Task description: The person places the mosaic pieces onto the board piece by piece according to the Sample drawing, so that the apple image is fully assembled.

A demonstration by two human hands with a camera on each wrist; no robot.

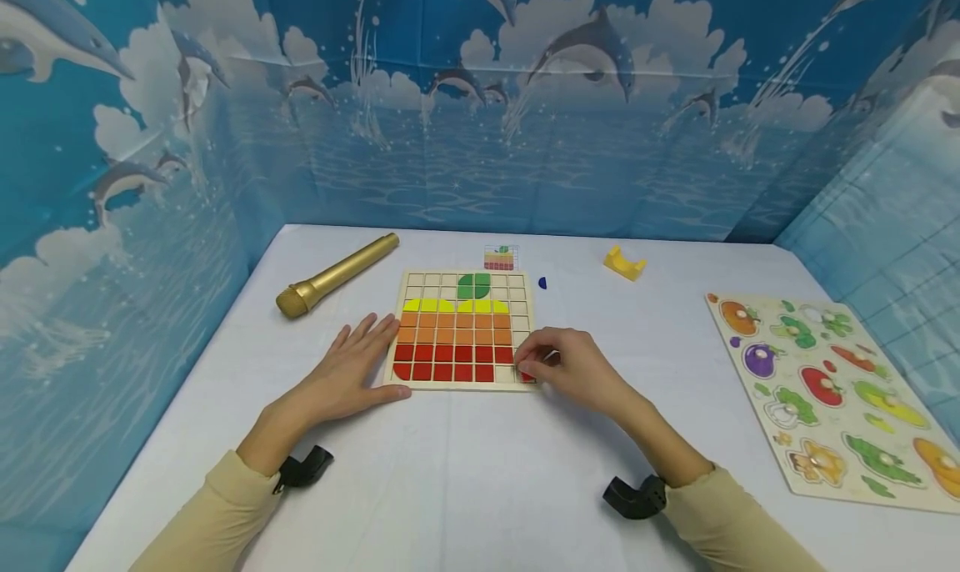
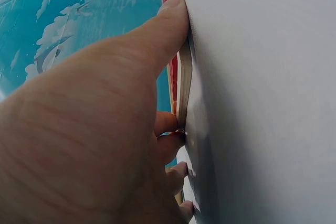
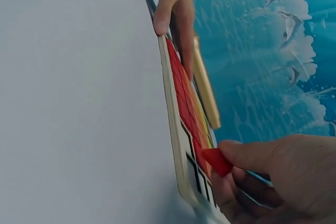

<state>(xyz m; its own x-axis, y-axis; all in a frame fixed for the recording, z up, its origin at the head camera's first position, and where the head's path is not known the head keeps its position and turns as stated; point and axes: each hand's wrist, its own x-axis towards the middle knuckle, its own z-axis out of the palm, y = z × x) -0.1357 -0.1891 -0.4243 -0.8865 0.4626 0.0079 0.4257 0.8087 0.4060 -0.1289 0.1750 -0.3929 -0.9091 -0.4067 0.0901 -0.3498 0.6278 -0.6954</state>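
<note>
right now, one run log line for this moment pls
left hand: steadies mosaic board | right hand: pinches red tile at board's near right corner

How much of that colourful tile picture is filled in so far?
Most of it: the grid board shows green, yellow, orange and red rows. The right hand pinches a red tile at the bottom right corner; the left hand steadies the board's edge. That corner gap remains.

No readable text, labels or numbers anywhere.
</note>
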